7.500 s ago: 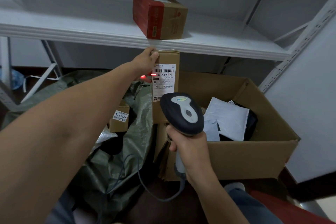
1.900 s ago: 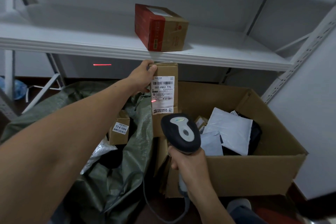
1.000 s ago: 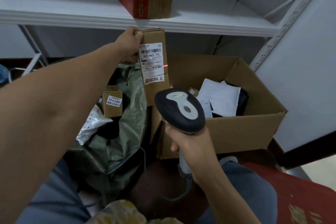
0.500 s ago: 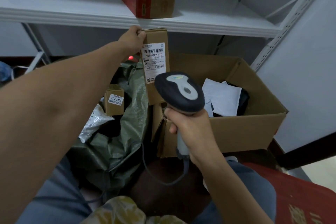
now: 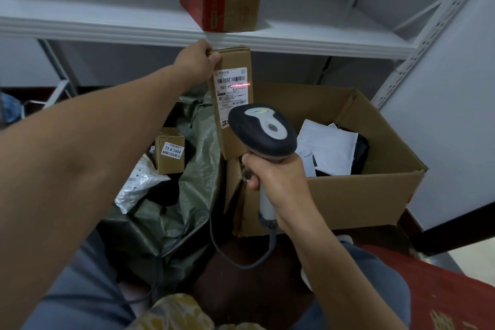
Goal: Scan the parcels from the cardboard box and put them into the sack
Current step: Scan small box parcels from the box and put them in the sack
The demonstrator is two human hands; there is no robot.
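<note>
One red scan line has hopped from beside the tall carton onto its label, just under the top barcode. The left hand grips the carton's top, up where sack meets cardboard box; the right hand clasps the scanner. A read looks close.

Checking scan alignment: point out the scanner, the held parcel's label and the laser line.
scanner (image 5: 263, 130): head view, top of its head.
label (image 5: 232, 96): head view, middle of the white sticker.
laser line (image 5: 244, 84): head view, red streak under the top barcode.
</note>
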